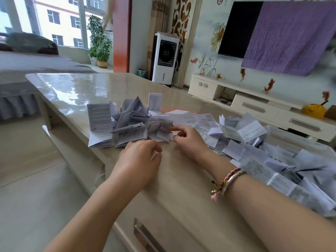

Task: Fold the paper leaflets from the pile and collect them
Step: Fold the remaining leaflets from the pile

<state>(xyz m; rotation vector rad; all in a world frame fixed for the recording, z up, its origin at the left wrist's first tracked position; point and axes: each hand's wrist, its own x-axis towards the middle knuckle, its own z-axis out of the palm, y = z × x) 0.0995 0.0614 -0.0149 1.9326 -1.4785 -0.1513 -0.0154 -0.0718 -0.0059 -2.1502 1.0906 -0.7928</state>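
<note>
A heap of folded white leaflets [131, 120] lies on the glossy beige table [76, 88], just beyond my hands. A larger loose pile of leaflets [272, 160] spreads along the table's right side. My right hand [189, 139] reaches to the folded heap and its fingertips pinch a small folded leaflet [163, 132] at the heap's near edge. My left hand [140, 160] hovers over the table edge just in front of the heap, fingers loosely curled, holding nothing. A beaded bracelet sits on my right wrist.
The table's front has a drawer with a metal handle [145, 237]. Flat printed sheets [200, 120] lie between the two piles. Behind stand a white air cooler [165, 59], a low TV cabinet [254, 104] and potted plants [100, 46]. Tiled floor lies to the left.
</note>
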